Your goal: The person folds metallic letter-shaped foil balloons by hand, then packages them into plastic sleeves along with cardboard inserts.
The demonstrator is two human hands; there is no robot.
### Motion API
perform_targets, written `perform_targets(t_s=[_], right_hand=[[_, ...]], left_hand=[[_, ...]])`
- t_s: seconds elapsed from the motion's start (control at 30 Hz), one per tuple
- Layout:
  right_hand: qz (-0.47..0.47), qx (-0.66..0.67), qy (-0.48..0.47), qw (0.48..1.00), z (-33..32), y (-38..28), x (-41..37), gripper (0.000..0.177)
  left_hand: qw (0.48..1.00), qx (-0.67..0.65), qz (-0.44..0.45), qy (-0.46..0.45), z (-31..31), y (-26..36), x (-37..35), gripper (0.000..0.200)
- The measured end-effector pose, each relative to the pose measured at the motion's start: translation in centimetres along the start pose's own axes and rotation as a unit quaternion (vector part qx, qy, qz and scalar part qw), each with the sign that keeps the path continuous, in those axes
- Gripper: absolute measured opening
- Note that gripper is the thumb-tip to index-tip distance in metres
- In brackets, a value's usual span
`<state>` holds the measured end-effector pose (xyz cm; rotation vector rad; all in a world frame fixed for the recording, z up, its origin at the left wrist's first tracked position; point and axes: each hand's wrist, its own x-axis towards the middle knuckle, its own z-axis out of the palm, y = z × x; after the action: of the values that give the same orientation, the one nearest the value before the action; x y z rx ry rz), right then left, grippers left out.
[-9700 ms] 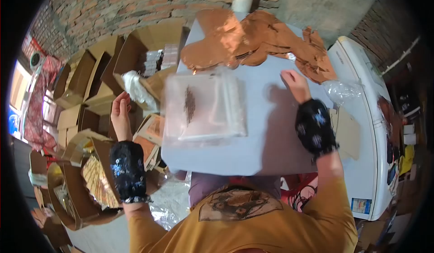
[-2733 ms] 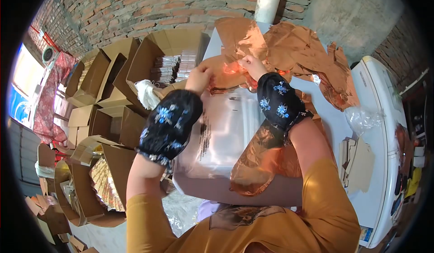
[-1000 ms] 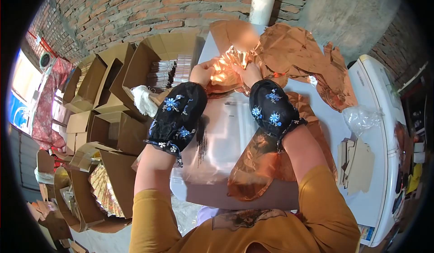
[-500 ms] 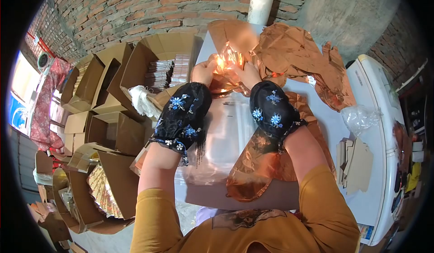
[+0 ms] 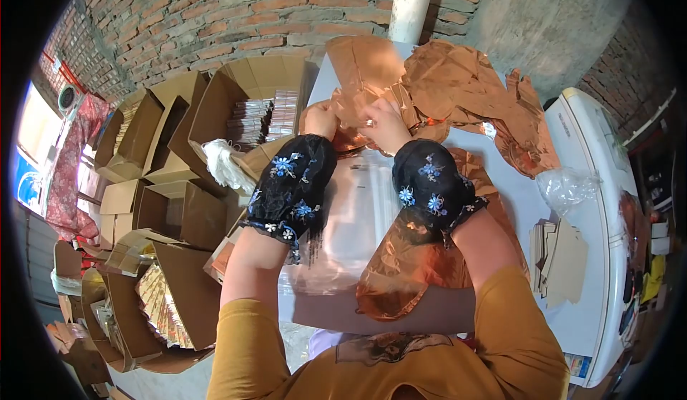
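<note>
My left hand (image 5: 321,121) is closed on the left edge of a shiny copper-coloured foil balloon (image 5: 349,106), which looks deflated and crumpled. On its right side, my right hand (image 5: 387,126) pinches the same foil, fingers bent. Both hands are close together over the far part of the table. Below them lies a stack of clear plastic bags (image 5: 351,214). Another flat copper foil balloon (image 5: 401,271) is spread under my right forearm, and a larger heap of copper foil (image 5: 458,78) lies beyond my right hand.
Cardboard boxes (image 5: 247,78) stand at the left, some with packed flat packets (image 5: 250,121). A white plastic bag (image 5: 227,164) hangs over a box edge. At the right are a clear plastic bag (image 5: 567,187), cardboard pieces (image 5: 558,257) and a white appliance (image 5: 597,157). A brick wall and white pipe (image 5: 411,6) rise behind.
The foil between my hands has shifted and lost its bright glare. My right hand has turned and moved slightly left and nearer my body, while my left hand stays near the same place.
</note>
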<state>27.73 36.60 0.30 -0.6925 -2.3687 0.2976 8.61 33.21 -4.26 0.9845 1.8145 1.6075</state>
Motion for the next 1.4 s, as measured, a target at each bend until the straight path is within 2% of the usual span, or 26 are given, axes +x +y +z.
perform_targets(t_s=[0.07,0.13,0.17,0.27,0.3,0.37,0.47,0.5,0.53,0.6,0.63,0.73,0.77,0.87,0.97,1.03,1.17,1.23,1.33,1.4], right_hand=[[0.107,0.162,-0.018,0.981,-0.1,-0.5,0.5,0.023],[0.177,0.289,0.001,0.941,0.8,0.5,0.9,0.021],[0.194,0.336,0.028,0.921,1.9,1.8,1.0,0.021],[0.251,0.438,0.033,0.863,1.3,1.7,0.8,0.027],[0.246,0.43,0.033,0.868,0.7,1.6,0.8,0.028],[0.254,0.427,0.025,0.868,-0.1,1.0,0.6,0.029],[0.289,0.471,0.007,0.833,-1.4,-0.5,0.4,0.028],[0.299,0.505,0.002,0.81,-1.9,-1.3,0.2,0.027],[0.308,0.538,-0.003,0.785,-2.1,-1.8,0.1,0.027],[0.246,0.423,0.001,0.872,-1.4,-1.1,-0.1,0.027],[0.212,0.362,0.005,0.908,-1.1,-0.8,0.0,0.027],[0.176,0.338,0.001,0.925,-0.8,0.0,0.0,0.029],[0.165,0.33,0.004,0.929,-0.7,0.2,0.0,0.03],[0.15,0.334,0.034,0.93,0.5,1.3,-0.1,0.031],[0.152,0.358,0.053,0.92,0.7,1.4,-0.1,0.032],[0.145,0.347,0.057,0.925,0.2,1.0,-0.3,0.032],[0.138,0.336,0.023,0.931,0.0,0.1,-0.5,0.033],[0.111,0.362,0.044,0.925,0.4,-1.1,-0.7,0.034],[0.064,0.232,0.032,0.97,-0.8,-1.7,-1.1,0.032],[0.067,0.197,0.007,0.978,-0.8,-1.0,-0.7,0.031]], left_hand=[[1.0,0.011,0.003,0.004,-0.1,-0.4,0.4,0.044],[1.0,0.018,0.013,0.02,-0.6,1.1,-0.8,0.046],[0.998,0.051,0.011,0.042,-0.8,1.8,-1.3,0.047],[0.994,0.091,0.043,0.05,-1.3,3.0,-2.6,0.047],[0.967,0.182,0.112,0.136,-1.1,3.1,-2.9,0.047],[0.854,0.352,0.24,0.3,-0.7,3.3,-3.4,0.047],[0.955,0.184,0.164,0.167,-1.3,5.5,-2.7,0.052],[0.992,0.102,-0.009,0.079,-1.3,6.5,-2.2,0.059],[0.996,0.051,-0.073,0.023,-1.5,7.0,-2.4,0.054],[0.975,-0.052,-0.196,-0.086,-1.8,9.3,-3.0,0.047],[0.954,-0.134,-0.257,-0.081,-2.0,12.3,-5.2,0.037],[0.941,-0.188,-0.268,-0.089,-1.5,10.1,-4.2,0.024],[0.944,-0.168,-0.27,-0.085,-1.4,9.6,-3.9,0.015],[0.953,-0.179,-0.218,-0.113,-1.8,7.2,-3.1,0.012],[0.965,-0.154,-0.185,-0.104,-1.9,6.9,-3.0,0.017],[0.961,-0.168,-0.194,-0.101,-2.0,6.9,-3.1,0.019],[0.962,-0.203,-0.171,-0.058,-1.7,8.1,-4.3,0.019],[0.961,-0.199,-0.171,-0.083,-1.5,6.3,-2.9,0.02],[0.961,-0.197,-0.175,-0.089,-1.2,6.1,-2.8,0.022],[0.966,-0.186,-0.158,-0.086,-1.1,5.7,-2.7,0.025]])
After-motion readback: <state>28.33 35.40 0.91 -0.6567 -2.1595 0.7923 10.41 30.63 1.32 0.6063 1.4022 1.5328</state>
